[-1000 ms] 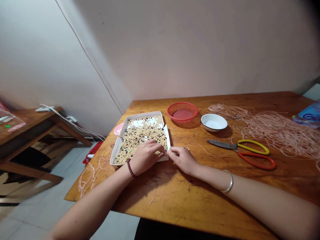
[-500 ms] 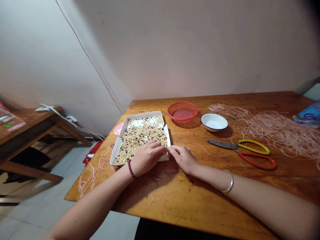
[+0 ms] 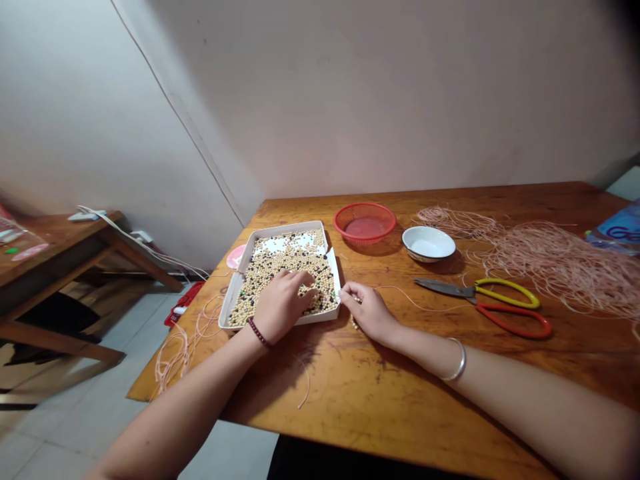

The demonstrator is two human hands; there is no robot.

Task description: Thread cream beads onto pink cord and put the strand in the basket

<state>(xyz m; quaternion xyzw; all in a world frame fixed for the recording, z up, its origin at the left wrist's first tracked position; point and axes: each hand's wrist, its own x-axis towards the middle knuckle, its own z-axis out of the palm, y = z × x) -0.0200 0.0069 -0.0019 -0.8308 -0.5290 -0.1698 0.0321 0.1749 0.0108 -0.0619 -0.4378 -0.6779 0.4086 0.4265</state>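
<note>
Over the near right part of a shallow white box (image 3: 229, 303) full of small cream, black and green beads (image 3: 270, 270), my left hand (image 3: 283, 300) reaches down among the beads. Its thumb stands apart from the fingers, and I see nothing held between them. Just outside the box's right wall, my right hand (image 3: 370, 313) is closed in a pinch on a thin pink string (image 3: 410, 298). A short row of cream beads threaded on it hangs below the fingers. The string trails right across the wooden table (image 3: 380, 413).
Behind the box stands a red plastic basket (image 3: 365, 223), with a white bowl (image 3: 429, 245) beside it. Scissors (image 3: 480, 300) with yellow and red handles lie to the right. Tangled pink string (image 3: 560, 260) spreads at the far right; more loops (image 3: 175, 353) hang at the left edge.
My left hand has moved left, away from my right fingers and back over the beads. My right hand has shifted slightly, and the threaded beads now show beneath it.
</note>
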